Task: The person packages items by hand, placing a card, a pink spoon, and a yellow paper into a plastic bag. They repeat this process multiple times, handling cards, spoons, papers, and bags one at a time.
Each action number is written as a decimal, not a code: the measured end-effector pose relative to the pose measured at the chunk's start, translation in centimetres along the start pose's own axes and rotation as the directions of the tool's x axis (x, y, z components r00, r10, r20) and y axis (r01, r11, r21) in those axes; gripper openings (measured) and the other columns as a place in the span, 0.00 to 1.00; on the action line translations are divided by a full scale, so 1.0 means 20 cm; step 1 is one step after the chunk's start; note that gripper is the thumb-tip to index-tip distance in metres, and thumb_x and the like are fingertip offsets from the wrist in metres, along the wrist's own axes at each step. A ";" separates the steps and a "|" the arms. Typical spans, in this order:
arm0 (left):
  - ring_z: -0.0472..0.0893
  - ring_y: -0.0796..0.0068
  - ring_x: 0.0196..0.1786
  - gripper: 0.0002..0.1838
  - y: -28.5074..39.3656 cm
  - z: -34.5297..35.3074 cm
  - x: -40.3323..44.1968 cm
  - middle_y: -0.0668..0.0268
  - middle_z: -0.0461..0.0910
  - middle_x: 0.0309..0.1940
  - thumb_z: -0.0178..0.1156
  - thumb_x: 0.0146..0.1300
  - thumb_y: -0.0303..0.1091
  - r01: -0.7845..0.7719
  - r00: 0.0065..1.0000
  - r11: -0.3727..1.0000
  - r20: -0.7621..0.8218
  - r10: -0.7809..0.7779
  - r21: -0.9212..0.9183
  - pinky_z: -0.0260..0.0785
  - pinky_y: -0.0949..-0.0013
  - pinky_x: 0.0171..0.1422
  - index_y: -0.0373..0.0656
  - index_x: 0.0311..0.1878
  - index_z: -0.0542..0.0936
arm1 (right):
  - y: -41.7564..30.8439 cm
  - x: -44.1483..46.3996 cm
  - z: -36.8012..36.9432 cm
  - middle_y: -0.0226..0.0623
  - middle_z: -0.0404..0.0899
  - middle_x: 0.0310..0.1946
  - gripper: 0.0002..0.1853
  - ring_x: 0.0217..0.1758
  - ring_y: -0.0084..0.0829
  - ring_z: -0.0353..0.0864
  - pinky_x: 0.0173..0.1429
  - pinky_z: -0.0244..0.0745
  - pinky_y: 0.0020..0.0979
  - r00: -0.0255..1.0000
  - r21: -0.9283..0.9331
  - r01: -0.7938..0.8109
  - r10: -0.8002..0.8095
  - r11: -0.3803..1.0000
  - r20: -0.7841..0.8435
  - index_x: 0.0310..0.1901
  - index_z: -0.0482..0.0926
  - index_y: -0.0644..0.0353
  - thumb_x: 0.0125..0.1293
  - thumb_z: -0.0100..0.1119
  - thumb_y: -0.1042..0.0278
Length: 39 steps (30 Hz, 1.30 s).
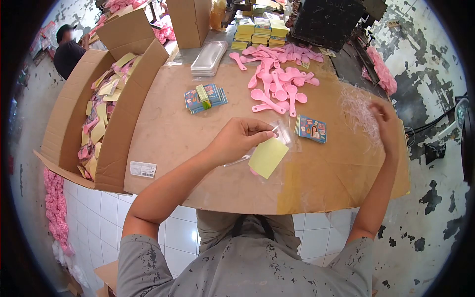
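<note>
My left hand (242, 138) is pinched on a small clear packet with a pale yellow card (268, 157) in it, over the table's middle. A bit of pink shows under the card. On the right, my right hand (386, 121) is raised with fingers apart over a heap of thin clear plastic strips (358, 111). A stack of printed cards (311, 129) lies between my hands. Beyond it is a pile of pink spoons (279, 84). A banded bundle of blue cards (204, 98) lies farther left.
An open cardboard box (118, 123) full of packets stands at the left. Clear plastic bags (209, 58) lie near the back, beside stacks of yellow cards (261, 29). A black machine (326, 22) stands behind. Another person (69, 54) is at the far left.
</note>
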<state>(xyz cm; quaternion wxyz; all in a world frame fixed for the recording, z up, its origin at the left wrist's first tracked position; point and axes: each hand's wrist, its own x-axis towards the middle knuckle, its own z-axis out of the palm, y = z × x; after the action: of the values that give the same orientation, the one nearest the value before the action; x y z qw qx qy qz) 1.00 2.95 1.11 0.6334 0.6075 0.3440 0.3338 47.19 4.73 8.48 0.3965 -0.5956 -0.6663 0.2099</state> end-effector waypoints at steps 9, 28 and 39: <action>0.87 0.78 0.50 0.17 0.02 0.05 -0.01 0.63 0.88 0.48 0.63 0.78 0.36 -0.102 0.990 0.985 -0.114 0.087 -0.138 0.82 0.70 0.56 0.33 0.60 0.83 | -0.52 -0.23 0.86 0.31 0.85 0.48 0.22 0.51 0.21 0.83 0.53 0.78 0.27 0.862 0.384 0.000 -0.195 0.923 0.469 0.63 0.80 0.60 0.70 0.71 0.66; 0.86 0.77 0.51 0.15 -0.01 0.05 0.00 0.60 0.88 0.50 0.62 0.77 0.32 -0.185 0.971 0.979 -0.169 0.170 -0.081 0.82 0.70 0.55 0.33 0.60 0.83 | -0.42 -0.21 0.97 0.29 0.85 0.44 0.09 0.48 0.19 0.83 0.54 0.79 0.25 0.919 0.657 -0.102 -0.182 0.747 0.350 0.51 0.86 0.67 0.73 0.66 0.77; 0.86 0.78 0.49 0.15 -0.01 -0.01 0.00 0.59 0.89 0.51 0.65 0.75 0.31 -0.229 0.973 0.972 -0.051 0.227 -0.057 0.81 0.69 0.55 0.34 0.60 0.86 | -0.33 -0.17 0.92 0.31 0.84 0.47 0.08 0.48 0.20 0.82 0.52 0.77 0.25 0.886 0.689 -0.077 -0.267 0.720 0.378 0.50 0.89 0.65 0.72 0.65 0.77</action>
<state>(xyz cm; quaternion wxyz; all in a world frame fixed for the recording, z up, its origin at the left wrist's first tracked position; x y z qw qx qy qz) 0.85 3.05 0.85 0.6017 0.6153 0.2753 0.4284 28.72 3.58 1.51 0.4328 -0.3041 -0.6442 0.5524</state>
